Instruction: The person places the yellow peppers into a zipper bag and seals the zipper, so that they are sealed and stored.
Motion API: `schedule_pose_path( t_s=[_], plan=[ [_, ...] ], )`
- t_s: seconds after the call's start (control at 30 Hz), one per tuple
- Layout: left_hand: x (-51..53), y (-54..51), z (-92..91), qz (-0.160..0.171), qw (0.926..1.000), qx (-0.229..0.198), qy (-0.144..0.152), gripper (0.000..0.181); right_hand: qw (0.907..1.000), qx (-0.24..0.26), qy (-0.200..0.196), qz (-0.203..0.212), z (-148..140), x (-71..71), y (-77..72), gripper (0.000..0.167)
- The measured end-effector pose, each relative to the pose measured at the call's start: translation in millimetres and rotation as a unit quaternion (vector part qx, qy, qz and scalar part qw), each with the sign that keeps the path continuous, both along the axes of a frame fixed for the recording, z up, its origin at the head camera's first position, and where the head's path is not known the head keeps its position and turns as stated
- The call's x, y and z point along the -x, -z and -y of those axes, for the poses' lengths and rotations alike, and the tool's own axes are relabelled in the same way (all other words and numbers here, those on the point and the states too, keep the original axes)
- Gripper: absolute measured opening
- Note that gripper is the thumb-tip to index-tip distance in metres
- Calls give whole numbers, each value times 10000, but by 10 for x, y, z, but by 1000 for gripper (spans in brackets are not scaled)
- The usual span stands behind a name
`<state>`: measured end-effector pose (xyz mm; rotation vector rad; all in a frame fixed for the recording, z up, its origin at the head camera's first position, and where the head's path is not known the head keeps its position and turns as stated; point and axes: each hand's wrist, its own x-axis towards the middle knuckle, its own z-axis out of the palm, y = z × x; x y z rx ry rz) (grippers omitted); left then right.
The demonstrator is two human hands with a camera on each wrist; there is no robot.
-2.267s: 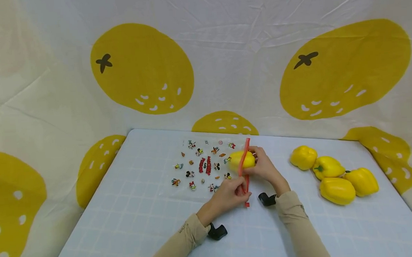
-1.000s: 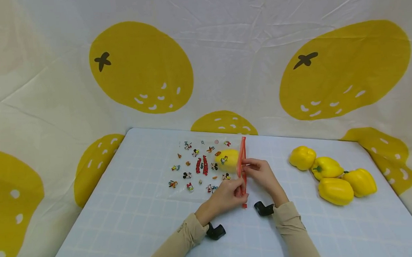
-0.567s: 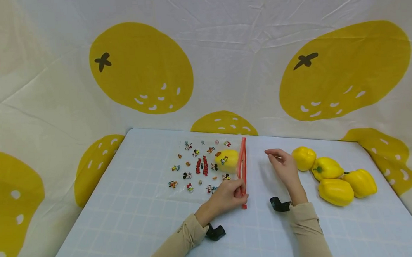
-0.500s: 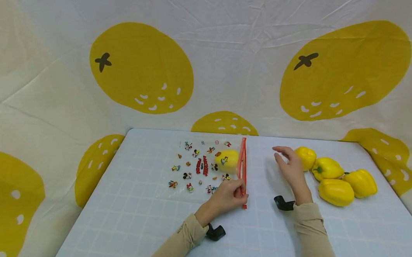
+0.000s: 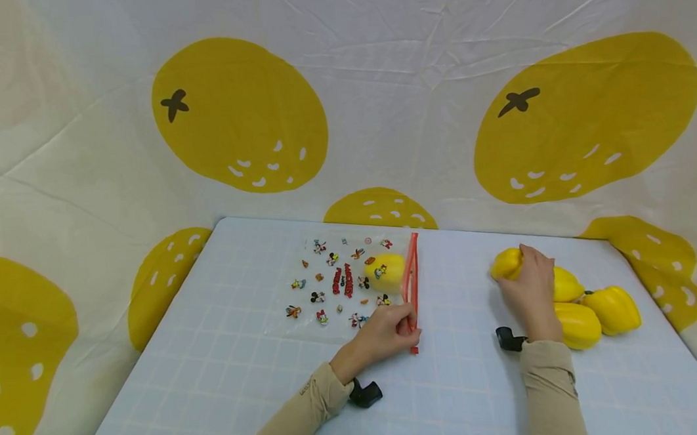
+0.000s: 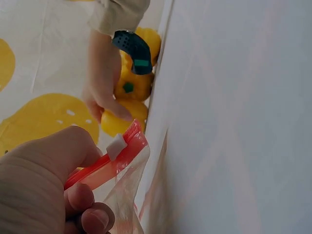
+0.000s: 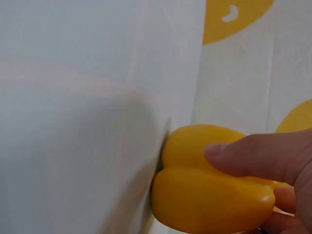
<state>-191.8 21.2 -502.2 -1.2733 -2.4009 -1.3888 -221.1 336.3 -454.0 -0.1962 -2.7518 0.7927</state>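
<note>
My left hand [image 5: 384,334] pinches the red zip edge of a clear printed bag [image 5: 330,323] near its front end; in the left wrist view the thumb and fingers grip the red strip [image 6: 100,170] beside a white slider [image 6: 116,147]. Inside the bag, close to its mouth, lies one yellow pepper [image 5: 389,273]. My right hand [image 5: 532,293] has its thumb and fingers around the far-left yellow pepper [image 5: 506,264] of the group. The right wrist view shows the thumb on top of that pepper [image 7: 204,195], with the other fingers partly hidden behind it.
Three more yellow peppers, one of them at the right [image 5: 611,310], sit beside and behind my right hand. A pale checked cloth covers the table [image 5: 215,382]. A curtain with large yellow fruit prints [image 5: 402,109] stands behind it. Black devices [image 5: 366,394] are on both wrists.
My right hand let go of the bag's mouth, moved right and took hold of the far-left pepper. The bagged pepper slid left, fully inside. My left hand stays on the bag's edge.
</note>
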Motion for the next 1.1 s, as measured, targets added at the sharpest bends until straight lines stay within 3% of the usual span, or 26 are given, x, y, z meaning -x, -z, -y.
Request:
schedule_pose_path(
  t_s=[0.27,0.47,0.7,0.93,1.1],
  plan=[
    [2,13,-1,69,9999,68,-31,20,9994,-136,288,-140,13,16,31,69],
    [8,22,1,206,9998,71,-20,20,9967,429,518,-459,50,-6,31,65],
    [6,21,1,98,9999,74,-41,20,9900,1197,541,-516,83,-21,-16,70],
    [9,28,1,40,10000,27,-29,19,9690,2409,541,51,149,-70,-93,79],
    [14,42,-1,9,10000,23,-10,20,9489,3146,135,185,194,-62,-81,81]
  ],
)
